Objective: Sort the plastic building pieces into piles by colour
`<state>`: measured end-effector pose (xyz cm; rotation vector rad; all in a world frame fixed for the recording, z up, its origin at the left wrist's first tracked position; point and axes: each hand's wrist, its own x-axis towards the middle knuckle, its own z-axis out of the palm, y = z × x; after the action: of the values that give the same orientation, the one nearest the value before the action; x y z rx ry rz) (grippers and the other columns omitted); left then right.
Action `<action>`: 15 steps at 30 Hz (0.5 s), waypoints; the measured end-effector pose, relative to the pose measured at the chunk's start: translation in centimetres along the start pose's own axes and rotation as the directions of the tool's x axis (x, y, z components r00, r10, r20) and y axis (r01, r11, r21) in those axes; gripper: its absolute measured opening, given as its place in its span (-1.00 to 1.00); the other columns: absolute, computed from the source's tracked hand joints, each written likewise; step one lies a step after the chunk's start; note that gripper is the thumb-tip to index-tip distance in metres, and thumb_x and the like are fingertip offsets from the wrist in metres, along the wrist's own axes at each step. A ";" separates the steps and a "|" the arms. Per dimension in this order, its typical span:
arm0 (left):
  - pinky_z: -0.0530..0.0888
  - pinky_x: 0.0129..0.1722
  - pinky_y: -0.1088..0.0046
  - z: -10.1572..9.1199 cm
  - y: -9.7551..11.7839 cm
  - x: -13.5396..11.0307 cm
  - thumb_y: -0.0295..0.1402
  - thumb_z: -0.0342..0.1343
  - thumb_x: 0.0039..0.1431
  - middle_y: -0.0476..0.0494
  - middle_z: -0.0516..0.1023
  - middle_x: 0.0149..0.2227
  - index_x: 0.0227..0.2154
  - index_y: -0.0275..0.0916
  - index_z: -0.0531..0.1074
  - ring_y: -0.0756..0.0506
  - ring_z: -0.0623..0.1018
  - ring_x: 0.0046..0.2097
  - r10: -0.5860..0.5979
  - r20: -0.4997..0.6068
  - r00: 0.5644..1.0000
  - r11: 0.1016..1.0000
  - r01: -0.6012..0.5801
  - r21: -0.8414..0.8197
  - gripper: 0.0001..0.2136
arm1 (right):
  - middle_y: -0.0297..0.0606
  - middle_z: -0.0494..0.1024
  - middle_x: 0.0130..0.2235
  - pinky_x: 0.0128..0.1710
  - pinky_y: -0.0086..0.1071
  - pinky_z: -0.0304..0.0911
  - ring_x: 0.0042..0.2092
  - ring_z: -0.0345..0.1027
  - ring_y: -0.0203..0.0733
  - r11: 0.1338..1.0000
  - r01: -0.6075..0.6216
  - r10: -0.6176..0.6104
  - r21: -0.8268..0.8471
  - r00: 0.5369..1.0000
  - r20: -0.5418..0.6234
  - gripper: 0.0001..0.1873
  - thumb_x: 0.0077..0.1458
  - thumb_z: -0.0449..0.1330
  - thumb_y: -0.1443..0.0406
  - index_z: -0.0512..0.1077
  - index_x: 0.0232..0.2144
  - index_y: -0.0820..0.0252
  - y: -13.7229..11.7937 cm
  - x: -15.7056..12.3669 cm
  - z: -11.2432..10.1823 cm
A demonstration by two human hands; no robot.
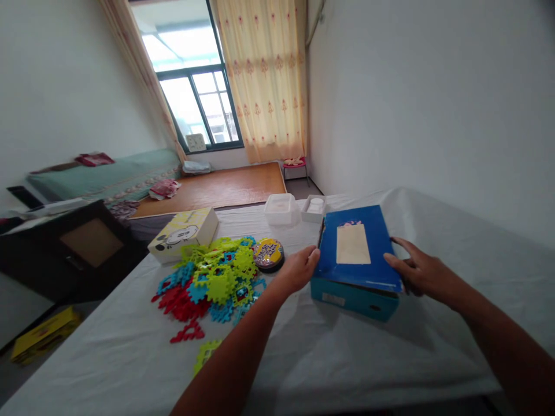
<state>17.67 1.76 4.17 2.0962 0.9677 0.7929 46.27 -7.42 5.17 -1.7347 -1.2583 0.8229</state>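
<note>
A teal cardboard box (353,299) stands on the cloth-covered table, in front of me to the right. Its darker blue lid (377,242), with a beige patch on top, rests over it slightly askew; a narrow dark gap shows along the front right. My left hand (300,269) grips the lid's left side, its fingertips partly hidden. At the right edge, my right hand (414,267) holds the lid with the thumb on top and other fingers along the side. Whatever is inside the box is hidden.
Left of the box lies a pile of gear-shaped plastic pieces (221,283), beside a round tin (269,255) and a yellow cartoon box (184,234). A translucent container (280,209) and a small white box (313,208) stand behind. A wall rises at the right.
</note>
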 end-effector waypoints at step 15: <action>0.48 -0.14 0.33 0.9 -0.1 -1.3 -0.19 -0.04 0.20 -0.27 0.49 0.03 0.17 -0.23 0.24 -0.13 0.54 -0.18 -0.090 0.078 0.993 0.995 0.087 0.049 -0.51 | -0.07 0.54 -0.02 -0.46 -0.24 0.45 -0.26 0.53 0.08 0.995 -0.080 0.086 -0.055 0.991 0.103 -0.05 -0.07 0.23 -0.10 0.06 0.31 0.03 3.8 -0.3 0.7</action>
<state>17.56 0.47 3.25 2.0913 1.0365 0.6430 47.14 -8.16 1.47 -1.8144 -1.2930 0.9492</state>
